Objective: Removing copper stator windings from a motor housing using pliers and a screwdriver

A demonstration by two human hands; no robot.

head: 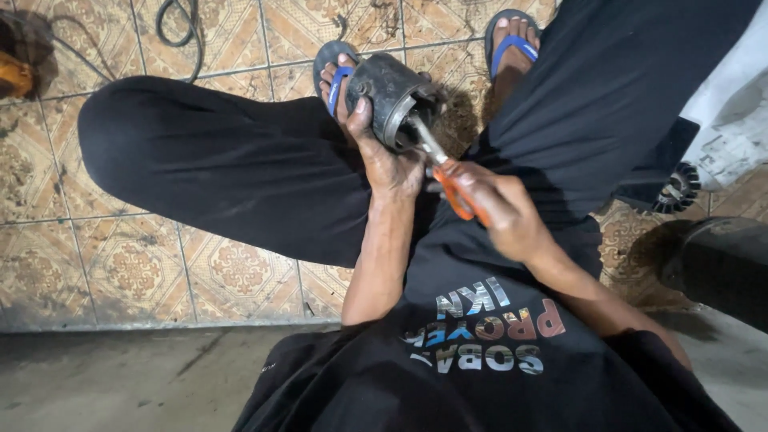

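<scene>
While the right hand has its grip clamped on an orange-handled screwdriver, the shaft runs up-left into the dark round housing. Left hand grips that housing's near-left side, w/ it sitting btwn the flip-flops over tiled floor.

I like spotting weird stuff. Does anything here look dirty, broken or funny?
Yes. The round metal housing in the left hand looks grimy and dark, and so does that hand. The right hand pokes an orange-handled screwdriver into its open end. Nothing looks spilled or clearly broken.
</scene>
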